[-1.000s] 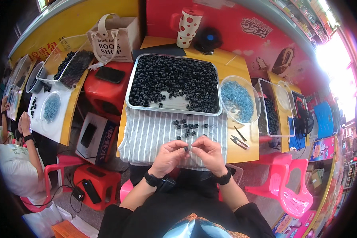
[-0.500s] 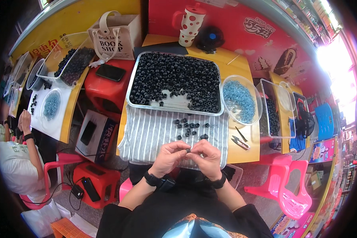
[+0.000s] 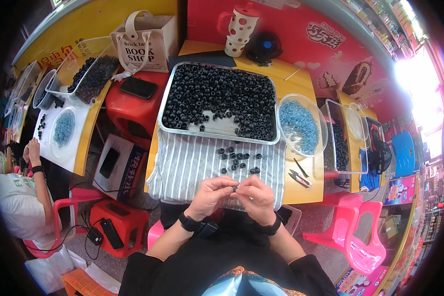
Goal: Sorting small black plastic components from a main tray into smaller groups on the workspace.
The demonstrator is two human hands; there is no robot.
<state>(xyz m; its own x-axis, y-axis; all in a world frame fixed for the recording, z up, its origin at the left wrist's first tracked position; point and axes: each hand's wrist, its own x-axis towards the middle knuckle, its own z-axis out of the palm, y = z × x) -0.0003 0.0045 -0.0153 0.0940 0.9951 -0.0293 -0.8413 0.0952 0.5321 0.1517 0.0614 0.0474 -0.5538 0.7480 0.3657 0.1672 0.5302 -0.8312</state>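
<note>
My left hand (image 3: 209, 196) and my right hand (image 3: 256, 196) meet over the near edge of a grey-and-white striped cloth (image 3: 180, 165). Their thumbs and forefingers are pinched together around a small black part (image 3: 235, 188), mostly hidden by the fingertips; whether the right fingers also hold something else is hidden. Just beyond them, several loose black hollow round parts (image 3: 233, 156) lie on the cloth. Behind these stands a metal tray (image 3: 222, 124) heaped with the same black parts. To its right, a clear round tub (image 3: 290, 139) holds small translucent blue pieces (image 3: 301, 121).
Thread snips (image 3: 300, 178) and dark tweezers (image 3: 301, 167) lie on the table's right side. At the back stand a dotted cup (image 3: 240, 29) and a black fan (image 3: 264, 47). Left are a red stool (image 3: 133, 111) bearing a phone and a co-worker (image 3: 24, 200); right, a pink chair (image 3: 360, 241).
Both hands stay pinched together in nearly the same place, with only slight finger movement. The view has shifted a little. At the left, the co-worker's hands have moved slightly.
</note>
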